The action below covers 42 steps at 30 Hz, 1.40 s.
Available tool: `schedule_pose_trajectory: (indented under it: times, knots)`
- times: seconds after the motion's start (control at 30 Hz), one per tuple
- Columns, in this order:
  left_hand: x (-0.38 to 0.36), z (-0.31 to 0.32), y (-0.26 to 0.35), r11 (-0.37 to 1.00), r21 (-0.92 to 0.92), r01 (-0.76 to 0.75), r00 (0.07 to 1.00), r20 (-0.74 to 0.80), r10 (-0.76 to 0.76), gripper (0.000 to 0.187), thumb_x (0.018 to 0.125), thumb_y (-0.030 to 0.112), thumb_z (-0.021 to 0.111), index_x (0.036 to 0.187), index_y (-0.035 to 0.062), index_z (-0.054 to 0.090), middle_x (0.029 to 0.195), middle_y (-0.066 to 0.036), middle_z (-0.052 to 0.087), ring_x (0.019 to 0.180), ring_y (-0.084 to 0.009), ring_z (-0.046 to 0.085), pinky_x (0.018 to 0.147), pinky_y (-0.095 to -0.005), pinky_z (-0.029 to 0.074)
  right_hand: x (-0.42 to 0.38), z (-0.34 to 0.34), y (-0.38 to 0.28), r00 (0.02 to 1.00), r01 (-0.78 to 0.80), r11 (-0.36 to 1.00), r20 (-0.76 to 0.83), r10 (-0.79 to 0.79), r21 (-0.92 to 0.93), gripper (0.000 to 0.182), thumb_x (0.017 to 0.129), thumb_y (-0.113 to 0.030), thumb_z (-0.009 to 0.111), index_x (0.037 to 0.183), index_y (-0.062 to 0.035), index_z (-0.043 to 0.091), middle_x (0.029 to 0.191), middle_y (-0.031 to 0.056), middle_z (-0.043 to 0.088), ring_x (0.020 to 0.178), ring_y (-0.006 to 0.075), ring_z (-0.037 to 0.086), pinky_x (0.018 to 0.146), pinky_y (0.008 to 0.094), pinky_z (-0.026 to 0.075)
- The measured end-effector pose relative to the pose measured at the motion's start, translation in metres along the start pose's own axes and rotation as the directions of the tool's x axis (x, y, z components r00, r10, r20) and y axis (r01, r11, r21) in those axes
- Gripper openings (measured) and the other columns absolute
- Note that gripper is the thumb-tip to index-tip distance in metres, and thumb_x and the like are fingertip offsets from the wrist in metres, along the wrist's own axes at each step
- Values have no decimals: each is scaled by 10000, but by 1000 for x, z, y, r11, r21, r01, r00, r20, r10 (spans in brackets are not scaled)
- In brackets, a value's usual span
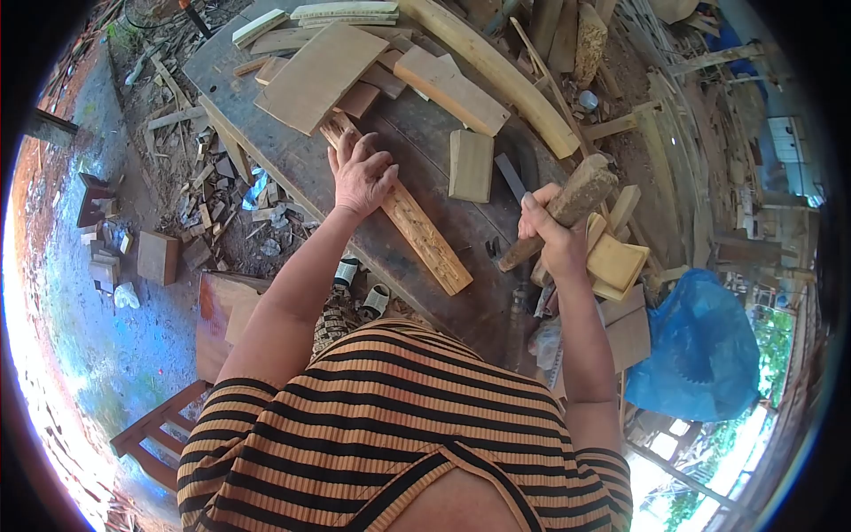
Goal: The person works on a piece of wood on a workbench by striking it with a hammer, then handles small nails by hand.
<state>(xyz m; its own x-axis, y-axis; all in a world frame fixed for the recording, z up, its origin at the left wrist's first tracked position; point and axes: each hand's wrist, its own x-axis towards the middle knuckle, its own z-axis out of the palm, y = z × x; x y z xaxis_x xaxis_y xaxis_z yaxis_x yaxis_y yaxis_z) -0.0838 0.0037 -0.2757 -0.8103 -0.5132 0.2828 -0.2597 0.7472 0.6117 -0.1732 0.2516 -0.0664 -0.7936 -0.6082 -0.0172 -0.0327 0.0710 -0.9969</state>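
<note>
A long wooden strip (426, 232) with carved hollows along its face lies slantwise on the dark workbench. Across its upper part my left hand (362, 173) is curled, the fingers over the wood, holding it. My right hand (558, 232), to the right above the bench edge, is closed around a rough wooden mallet (581, 193). The mallet's thick end points up and right, its thin end down and left. A flat grey metal blade (511, 177), like a chisel's, shows right at the right fingertips. A pale wood block (471, 166) rests between the hands.
Boards (324, 75) and a thick plank (452, 91) are piled at the back of the workbench (409, 146). A long curved timber (496, 71) runs along its right side. Yellowish blocks (614, 264) and a blue plastic bag (696, 350) are at right. Offcuts (213, 191) litter the ground left.
</note>
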Motion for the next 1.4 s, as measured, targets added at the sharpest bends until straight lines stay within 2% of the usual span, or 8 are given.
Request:
schedule_pose_trajectory:
  times: [0.3,0.4,0.53,0.73,0.9,0.97,1.23,1.4]
  knots:
    - [-5,6,-4,999,15,-28,999,-36,29,273,814,417,622,962,208,714,1370,-42,489,1407,-382,205,1109,-635,96,-15,5,-31,999,39,999,9,-39,3,198,844,-127,717,722,-44,585,626,17,576,539,89,536,530,241,430]
    - [-3,6,-5,1000,-12,-21,998,-57,20,270,819,425,620,963,219,715,1367,-37,487,1405,-382,206,1100,-646,106,-8,9,2,1000,6,968,-1,-6,-252,177,906,-95,632,764,-45,541,623,22,516,558,105,504,557,255,416]
    - [-1,2,0,1000,1,-16,999,-34,16,274,821,423,616,970,215,715,1367,-39,485,1406,-388,202,1104,-645,95,-4,0,5,999,30,998,-40,-32,-48,238,860,-172,728,707,-52,591,599,11,572,531,83,533,512,243,414]
    - [-3,1,0,1000,8,-4,1000,-17,4,285,825,418,611,975,199,713,1364,-42,485,1405,-393,199,1114,-633,85,-3,8,-14,994,-105,984,-23,103,-142,259,864,-182,727,693,-49,585,586,-2,552,524,77,520,515,243,414]
    - [-2,3,-3,1000,8,-22,999,-29,23,288,825,429,612,975,205,714,1373,-41,482,1407,-392,198,1113,-632,86,-10,5,-43,995,20,999,94,-16,-48,235,884,-156,685,731,-37,552,583,13,512,525,104,515,521,248,395]
    - [-10,7,-6,999,-14,-33,999,-40,33,285,827,428,611,973,206,714,1374,-41,482,1406,-391,199,1112,-632,89,-1,12,-13,983,-184,922,-82,166,-341,248,878,-166,689,713,-48,547,567,7,512,499,101,500,515,235,381]
    - [-1,2,-1,1000,19,6,1000,-5,-6,287,818,422,615,980,207,713,1373,-44,486,1415,-389,185,1121,-621,74,-3,0,-2,994,-100,995,-55,99,-19,261,865,-178,718,676,-44,599,533,5,546,464,81,503,479,238,405]
    - [-2,1,-2,1000,9,1,1000,-8,-1,286,817,417,613,982,205,713,1370,-45,487,1413,-391,188,1117,-625,76,-13,25,-31,1000,3,999,-2,-4,-49,246,871,-187,721,697,-48,616,596,5,585,510,76,533,496,228,413]
